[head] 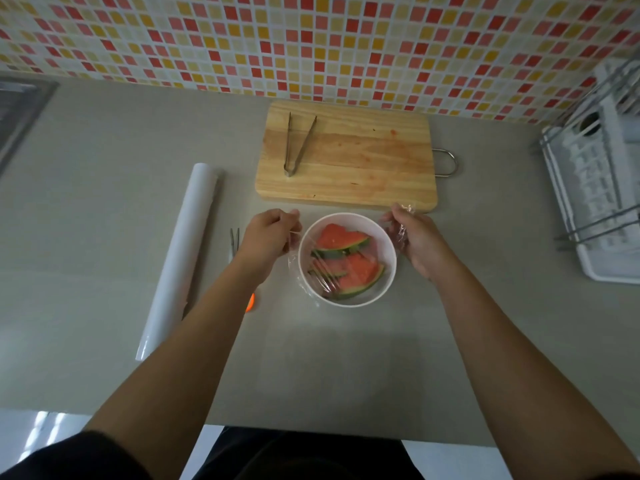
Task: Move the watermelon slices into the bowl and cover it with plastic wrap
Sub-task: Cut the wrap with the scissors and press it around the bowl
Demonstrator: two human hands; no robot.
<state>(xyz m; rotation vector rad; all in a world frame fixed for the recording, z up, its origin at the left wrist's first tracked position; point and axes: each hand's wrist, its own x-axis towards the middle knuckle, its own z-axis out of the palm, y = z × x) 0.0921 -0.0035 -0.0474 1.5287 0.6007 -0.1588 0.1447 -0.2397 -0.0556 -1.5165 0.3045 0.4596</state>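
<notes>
A white bowl (390, 268) stands on the grey counter and holds several watermelon slices (341, 239) with red flesh and green rind. A sheet of clear plastic wrap (300, 270) lies stretched over the bowl, wrinkled at its lower left rim. My left hand (268, 237) pinches the wrap's edge just left of the bowl. My right hand (414, 233) grips the crumpled wrap edge at the bowl's right side. The roll of plastic wrap (180, 251) lies on the counter to the left.
A wooden cutting board (360, 161) with metal tongs (296, 143) on it lies behind the bowl. Scissors (235, 239) with an orange handle lie partly under my left arm. A white dish rack (595, 188) stands at right, a sink (17, 112) at far left.
</notes>
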